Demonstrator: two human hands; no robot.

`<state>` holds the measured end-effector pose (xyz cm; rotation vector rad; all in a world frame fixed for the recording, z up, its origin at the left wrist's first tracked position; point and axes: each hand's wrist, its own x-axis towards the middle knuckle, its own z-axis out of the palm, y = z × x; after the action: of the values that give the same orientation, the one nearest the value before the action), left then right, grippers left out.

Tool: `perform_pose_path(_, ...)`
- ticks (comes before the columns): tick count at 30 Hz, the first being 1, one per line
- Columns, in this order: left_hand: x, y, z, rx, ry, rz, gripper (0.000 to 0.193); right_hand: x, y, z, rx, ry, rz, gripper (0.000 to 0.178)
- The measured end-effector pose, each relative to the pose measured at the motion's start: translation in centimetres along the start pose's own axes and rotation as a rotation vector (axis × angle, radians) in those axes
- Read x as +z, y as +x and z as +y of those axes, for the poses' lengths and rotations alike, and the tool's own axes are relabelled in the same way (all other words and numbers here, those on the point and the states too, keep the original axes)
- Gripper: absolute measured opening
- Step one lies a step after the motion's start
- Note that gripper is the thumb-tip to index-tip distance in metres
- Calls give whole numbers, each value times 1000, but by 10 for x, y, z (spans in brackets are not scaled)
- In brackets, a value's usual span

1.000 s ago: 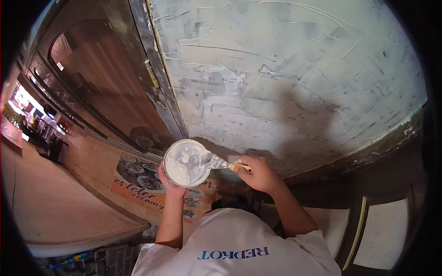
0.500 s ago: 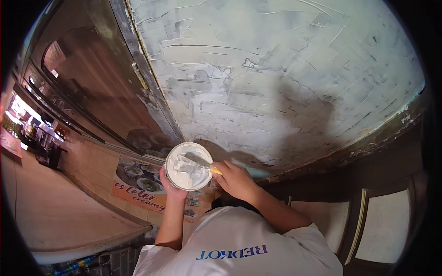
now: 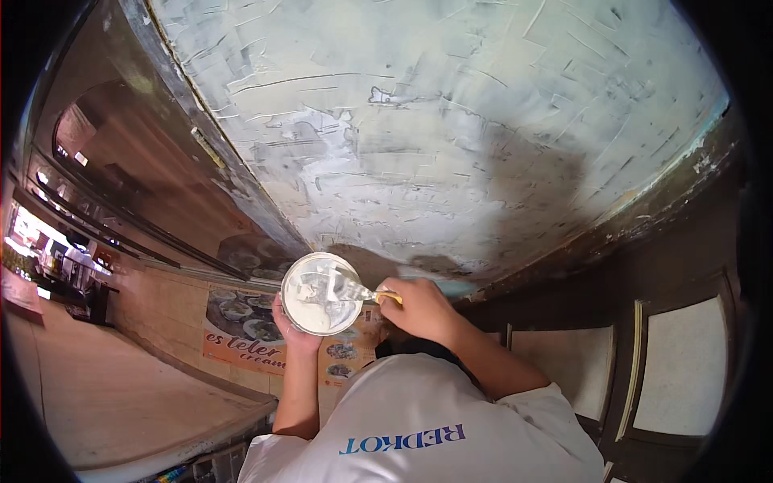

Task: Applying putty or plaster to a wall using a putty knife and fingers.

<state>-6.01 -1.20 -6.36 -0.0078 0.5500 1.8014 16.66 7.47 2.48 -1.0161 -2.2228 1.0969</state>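
Clearly, the fingers (image 3: pixel 393 288) of the right hand (image 3: pixel 415 306) are closed around the yellow handle (image 3: pixel 391 297) of a putty knife (image 3: pixel 351 288), its smeared blade over the mouth of a round tub (image 3: pixel 284 291). The left hand (image 3: pixel 295 332) holds that tub from its left side, in front of the chest; how its far fingers sit underneath is hidden. White paste (image 3: pixel 308 312) coats the inside of the tub.

Beyond them rises a broad wall panel (image 3: pixel 435 153), whitish and grey, crossed by ridges, scrapes and bare-looking patches, with a soft shadow (image 3: pixel 535 173) on its right part. A worn dark frame (image 3: pixel 233 161) edges it on the left, beside brown glass (image 3: pixel 137 153). Pale panels (image 3: pixel 680 370) in dark framing stand at right.

Below the glass, an orange poster (image 3: pixel 229 344) bears food pictures and dark script lettering. Blue-to-purple capitals (image 3: pixel 403 439) appear upside down across the white shirt (image 3: pixel 451 394).
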Motion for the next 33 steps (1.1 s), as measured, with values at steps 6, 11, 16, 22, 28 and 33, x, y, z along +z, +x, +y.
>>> perform_pose_path(6, 10, 3, -17, -136, -81, -28, 61, 5, 10, 1, 69, 27, -82, 26)
perform_pose_path(11, 15, 5, -15, -100, -33, -65, 62, -2, 1, 4, -171, 98, 72, 23)
perform_pose_path(16, 26, 4, -12, -95, -59, -79, 61, -7, -7, 0, -187, -88, 117, 24)
perform_pose_path(22, 26, 4, -9, -107, -103, -105, 59, -27, -8, -8, -185, -69, 133, 23)
perform_pose_path(28, 36, -2, -2, -85, -100, -104, 60, -51, 1, -17, -26, -75, 37, 17)
perform_pose_path(33, 45, -8, -7, -133, -41, -58, 58, -41, 18, -19, 69, -91, -82, 18)
